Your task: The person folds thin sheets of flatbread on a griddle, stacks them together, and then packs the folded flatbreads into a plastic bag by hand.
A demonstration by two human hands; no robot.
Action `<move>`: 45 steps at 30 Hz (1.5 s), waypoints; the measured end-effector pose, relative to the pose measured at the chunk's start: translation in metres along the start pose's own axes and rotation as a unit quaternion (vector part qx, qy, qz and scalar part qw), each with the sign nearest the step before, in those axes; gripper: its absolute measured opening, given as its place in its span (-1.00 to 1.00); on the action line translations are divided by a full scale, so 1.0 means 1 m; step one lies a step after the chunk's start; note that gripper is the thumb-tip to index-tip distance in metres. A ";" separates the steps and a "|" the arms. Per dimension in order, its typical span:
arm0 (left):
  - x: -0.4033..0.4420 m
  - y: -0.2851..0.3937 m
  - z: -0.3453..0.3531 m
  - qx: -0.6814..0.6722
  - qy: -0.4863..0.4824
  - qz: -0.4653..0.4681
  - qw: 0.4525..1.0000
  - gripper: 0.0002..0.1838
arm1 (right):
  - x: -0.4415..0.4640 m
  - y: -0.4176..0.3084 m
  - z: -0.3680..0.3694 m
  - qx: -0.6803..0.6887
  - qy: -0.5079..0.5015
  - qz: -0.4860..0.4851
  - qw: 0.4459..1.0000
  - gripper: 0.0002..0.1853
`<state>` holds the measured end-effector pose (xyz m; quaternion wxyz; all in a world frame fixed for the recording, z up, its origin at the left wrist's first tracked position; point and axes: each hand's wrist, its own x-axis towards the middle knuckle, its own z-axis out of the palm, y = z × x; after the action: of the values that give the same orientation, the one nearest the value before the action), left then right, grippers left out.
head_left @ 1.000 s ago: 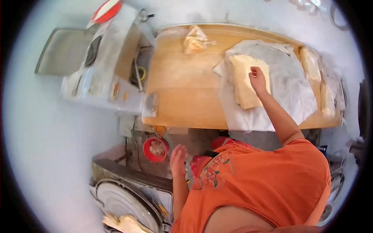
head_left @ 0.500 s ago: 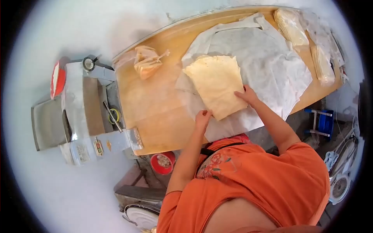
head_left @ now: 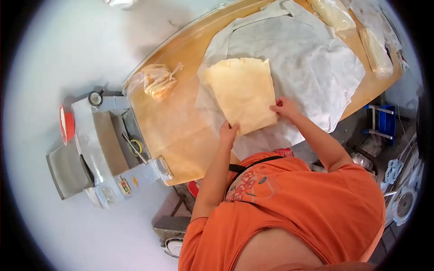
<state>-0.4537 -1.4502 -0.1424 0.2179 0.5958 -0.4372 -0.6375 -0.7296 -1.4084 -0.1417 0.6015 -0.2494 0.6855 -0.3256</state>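
Note:
A pale yellow, roughly rectangular sheet (head_left: 244, 92) lies on a whitish cloth (head_left: 294, 54), with an uneven far edge. At its near left corner, my left hand (head_left: 228, 133) pinches the edge between thumb and fingers. My right hand (head_left: 285, 109) grips the right edge near the lower right corner. The cloth covers much of the wooden table (head_left: 181, 108) and hangs over its near edge.
A tied clear bag with orange-yellow contents (head_left: 158, 86) sits at the table's left. Packed pale sheets (head_left: 376, 52) lie at the right. Left of the table stands a metal machine (head_left: 106, 144). A blue stool (head_left: 386, 123) and a white fan (head_left: 403, 205) are at the lower right.
My left hand has come up from beside the table to the sheet's near left corner. My right hand moved from the sheet's middle to its right edge. The view has turned.

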 end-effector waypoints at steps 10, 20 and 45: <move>0.026 -0.012 0.002 0.029 0.039 -0.003 0.999 -0.51 | 0.018 0.008 0.015 0.051 0.047 -0.093 0.993 -0.33; 0.018 0.000 -0.008 -0.129 0.016 -0.184 0.974 -0.64 | -0.018 -0.065 0.019 0.190 -0.184 0.012 0.964 -0.64; 0.028 -0.010 -0.017 -0.163 -0.046 -0.170 0.971 -0.55 | -0.018 -0.042 0.064 0.235 -0.227 -0.147 0.934 -0.25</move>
<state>-0.4404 -1.4725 -0.1643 0.1802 0.5874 -0.2294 -0.7549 -0.6655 -1.4321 -0.1023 0.7282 -0.2658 0.3901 -0.4968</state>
